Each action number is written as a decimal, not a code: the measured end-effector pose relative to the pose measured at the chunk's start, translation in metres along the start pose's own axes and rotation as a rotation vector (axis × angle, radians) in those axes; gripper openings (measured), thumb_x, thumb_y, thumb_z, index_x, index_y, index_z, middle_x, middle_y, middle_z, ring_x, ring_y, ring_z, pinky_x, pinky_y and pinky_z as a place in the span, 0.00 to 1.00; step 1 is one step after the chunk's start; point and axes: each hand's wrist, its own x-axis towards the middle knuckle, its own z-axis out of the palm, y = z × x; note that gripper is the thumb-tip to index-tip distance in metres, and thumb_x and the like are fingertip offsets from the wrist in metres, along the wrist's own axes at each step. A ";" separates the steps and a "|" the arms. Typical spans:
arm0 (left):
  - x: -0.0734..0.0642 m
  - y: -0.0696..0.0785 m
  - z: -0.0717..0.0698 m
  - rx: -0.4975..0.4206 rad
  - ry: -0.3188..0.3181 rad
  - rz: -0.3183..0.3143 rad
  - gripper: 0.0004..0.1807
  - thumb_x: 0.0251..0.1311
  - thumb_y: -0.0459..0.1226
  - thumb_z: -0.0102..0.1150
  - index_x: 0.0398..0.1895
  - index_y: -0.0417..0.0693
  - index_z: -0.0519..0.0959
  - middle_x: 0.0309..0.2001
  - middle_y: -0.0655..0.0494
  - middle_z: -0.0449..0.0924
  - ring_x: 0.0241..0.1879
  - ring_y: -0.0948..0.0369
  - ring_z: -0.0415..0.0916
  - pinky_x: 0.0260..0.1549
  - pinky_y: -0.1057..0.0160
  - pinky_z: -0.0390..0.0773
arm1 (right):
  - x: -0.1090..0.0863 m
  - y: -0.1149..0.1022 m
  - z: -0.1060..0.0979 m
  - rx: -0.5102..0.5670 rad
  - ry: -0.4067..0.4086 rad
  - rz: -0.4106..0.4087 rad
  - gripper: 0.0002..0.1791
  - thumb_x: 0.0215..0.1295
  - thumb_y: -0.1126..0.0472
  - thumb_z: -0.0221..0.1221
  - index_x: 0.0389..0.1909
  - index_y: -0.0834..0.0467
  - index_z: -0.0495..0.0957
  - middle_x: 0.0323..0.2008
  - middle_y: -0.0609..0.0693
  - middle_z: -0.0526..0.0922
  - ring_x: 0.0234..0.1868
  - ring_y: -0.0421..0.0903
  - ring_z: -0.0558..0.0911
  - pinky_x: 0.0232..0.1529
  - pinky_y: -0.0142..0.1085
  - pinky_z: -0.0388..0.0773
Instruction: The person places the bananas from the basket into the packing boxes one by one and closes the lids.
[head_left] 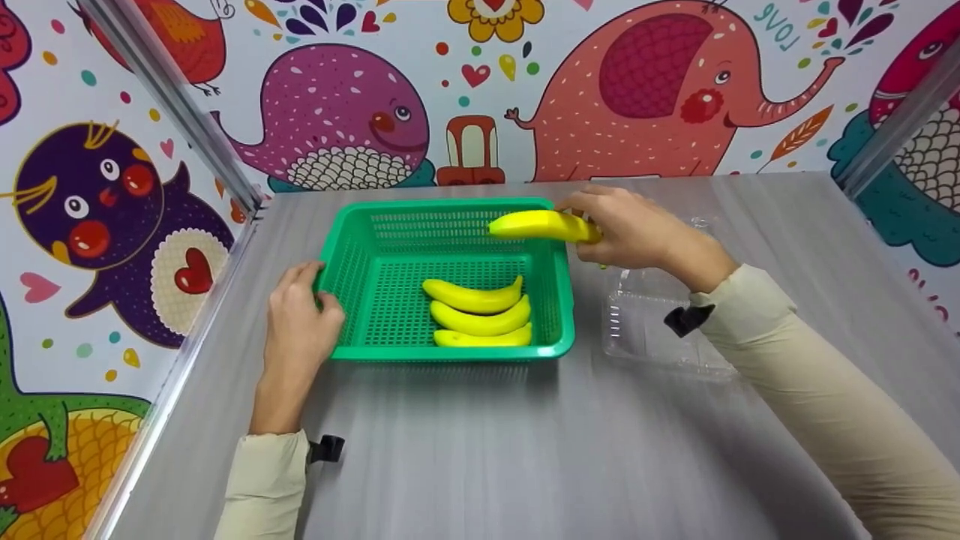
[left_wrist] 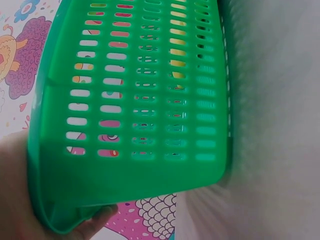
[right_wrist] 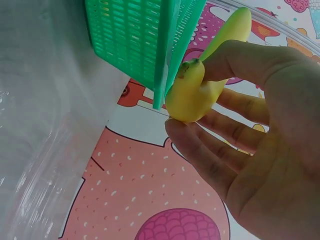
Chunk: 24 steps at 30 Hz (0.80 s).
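A green plastic basket [head_left: 450,353] with slotted walls stands on the table. Three yellow bananas [head_left: 480,321] lie side by side in its right half. My left hand [head_left: 302,319] grips the basket's left rim, its thumb over the edge; the left wrist view shows that hand at the rim of the basket wall [left_wrist: 125,175]. Above the right rim, my right hand [head_left: 630,229] holds another banana [head_left: 536,223] by one end, the other end pointing left over the basket. In the right wrist view, thumb and fingers pinch this banana [right_wrist: 187,105] beside the basket.
A clear plastic clamshell container [head_left: 652,322] lies right of the basket, partly hidden under my right forearm. Walls with printed cartoon animals [head_left: 352,112] close off the back and sides of the grey table [head_left: 450,450]. A metal frame bar [head_left: 172,97] runs along the left corner.
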 end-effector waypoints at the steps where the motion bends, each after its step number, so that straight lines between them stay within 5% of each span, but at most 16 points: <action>1: 0.000 0.000 0.000 -0.001 0.000 0.002 0.26 0.69 0.25 0.48 0.69 0.26 0.77 0.67 0.28 0.78 0.70 0.33 0.76 0.65 0.35 0.79 | -0.002 0.001 0.000 0.004 0.002 0.000 0.34 0.63 0.63 0.73 0.71 0.58 0.78 0.59 0.58 0.85 0.51 0.56 0.84 0.52 0.52 0.89; 24: -0.001 0.002 0.001 -0.003 -0.002 -0.008 0.26 0.70 0.26 0.47 0.70 0.27 0.76 0.68 0.27 0.77 0.71 0.33 0.75 0.65 0.34 0.79 | -0.052 0.033 0.010 0.041 0.037 0.028 0.34 0.62 0.65 0.75 0.70 0.56 0.79 0.56 0.56 0.86 0.51 0.55 0.86 0.51 0.53 0.91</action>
